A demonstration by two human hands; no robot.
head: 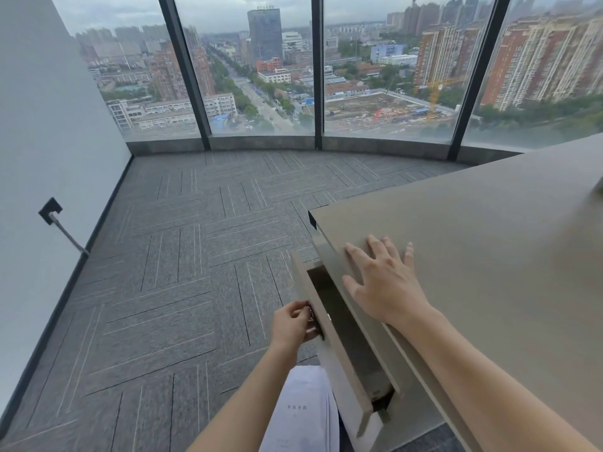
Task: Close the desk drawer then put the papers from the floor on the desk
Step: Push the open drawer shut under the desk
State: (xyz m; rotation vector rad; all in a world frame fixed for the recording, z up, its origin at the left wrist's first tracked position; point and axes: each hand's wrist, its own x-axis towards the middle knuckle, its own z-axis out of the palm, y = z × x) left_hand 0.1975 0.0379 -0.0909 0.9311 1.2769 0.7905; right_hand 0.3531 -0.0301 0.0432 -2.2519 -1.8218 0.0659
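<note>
A beige desk (483, 243) fills the right side. Its drawer (339, 360) juts out a short way from the left edge, with a narrow dark gap showing inside. My left hand (295, 322) is closed around the small metal handle on the drawer front. On the desk top near the edge, my right hand (381, 278) lies flat with fingers spread, holding nothing. White printed papers (300, 412) lie on the carpet below the drawer, partly hidden by my left forearm and the drawer.
Grey striped carpet (182, 256) covers the floor to the left and ahead. A white wall (39, 158) on the left carries a black socket with a cable (65, 233). Tall windows with dark frames (316, 76) curve across the far side.
</note>
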